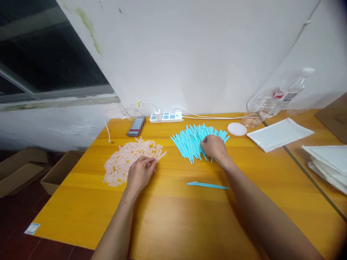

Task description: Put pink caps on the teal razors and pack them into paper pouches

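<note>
My left hand (141, 171) is closed in a pinch on a small translucent blade cover (162, 156), at the right edge of a loose pile of pale, translucent covers (121, 162). My right hand (214, 146) reaches into a heap of turquoise eyebrow razors (188, 142), its fingers curled down among them. The fingertips are partly hidden, so which razor they grip is hard to make out. A single turquoise eyebrow razor (207, 185) lies flat on the table in front of the heap, apart from both hands.
Along the wall sit a phone (136, 126) and a white power strip (166, 117) with cables. To the right on the wooden table (173, 224) are a round white lid (237, 129), a clear jar (264, 104), a plastic bottle (291, 92) and white packets (280, 134). Cardboard boxes (58, 169) stand lower left.
</note>
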A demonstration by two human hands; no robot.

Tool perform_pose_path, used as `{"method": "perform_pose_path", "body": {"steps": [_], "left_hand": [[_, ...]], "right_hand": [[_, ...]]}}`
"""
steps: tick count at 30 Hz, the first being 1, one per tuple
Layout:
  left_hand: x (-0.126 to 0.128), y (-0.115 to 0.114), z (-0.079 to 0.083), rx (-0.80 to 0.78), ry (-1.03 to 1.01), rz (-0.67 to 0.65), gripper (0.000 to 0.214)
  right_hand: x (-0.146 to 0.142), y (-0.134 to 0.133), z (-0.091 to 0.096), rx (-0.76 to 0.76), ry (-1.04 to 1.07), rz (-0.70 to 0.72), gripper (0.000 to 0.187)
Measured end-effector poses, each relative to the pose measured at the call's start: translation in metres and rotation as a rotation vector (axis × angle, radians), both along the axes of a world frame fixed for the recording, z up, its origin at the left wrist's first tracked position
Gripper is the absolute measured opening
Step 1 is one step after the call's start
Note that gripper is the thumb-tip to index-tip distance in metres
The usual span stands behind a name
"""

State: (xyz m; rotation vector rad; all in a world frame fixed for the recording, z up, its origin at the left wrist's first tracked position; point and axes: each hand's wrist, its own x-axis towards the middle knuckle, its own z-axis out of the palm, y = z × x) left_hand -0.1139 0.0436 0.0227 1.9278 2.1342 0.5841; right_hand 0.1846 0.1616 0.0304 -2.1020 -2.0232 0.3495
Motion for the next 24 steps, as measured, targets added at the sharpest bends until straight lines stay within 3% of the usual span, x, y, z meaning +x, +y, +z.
{"method": "perform_pose_path", "body": {"steps": [3, 5, 9, 11, 13, 17, 20, 24], "left_hand": [[0.009, 0.01, 0.003, -0.116, 0.15, -0.009, 0.024], [0.014, 0.015, 0.004, -0.151, 0.237, 0.002, 0.024], [0.015, 0.015, 0.004, -0.09, 0.232, -0.082, 0.029], [0.019, 0.012, 0.003, -0.057, 0.052, -0.126, 0.028], [0.029, 0.009, 0.003, -0.075, -0.27, -0.133, 0.031], [0.063, 0.003, 0.002, -0.244, -0.87, -0.143, 0.058], [0.084, 0.002, -0.003, -0.284, -1.096, -0.109, 0.051], [0.092, 0.002, -0.018, -0.262, -1.293, 0.012, 0.043]], "right_hand": [[0.011, -0.017, 0.01, 0.073, 0.154, 0.019, 0.023], [0.022, -0.035, 0.012, 0.054, 0.418, 0.085, 0.021], [0.044, -0.074, 0.0, -0.234, 0.946, 0.227, 0.032], [0.051, -0.086, -0.008, -0.312, 0.979, 0.251, 0.038], [0.055, -0.093, -0.013, -0.345, 0.909, 0.268, 0.04], [0.057, -0.096, -0.019, -0.372, 0.795, 0.33, 0.039], [0.057, -0.096, -0.021, -0.312, 0.742, 0.407, 0.041], [0.059, -0.097, -0.022, -0.327, 0.704, 0.456, 0.042]]}}
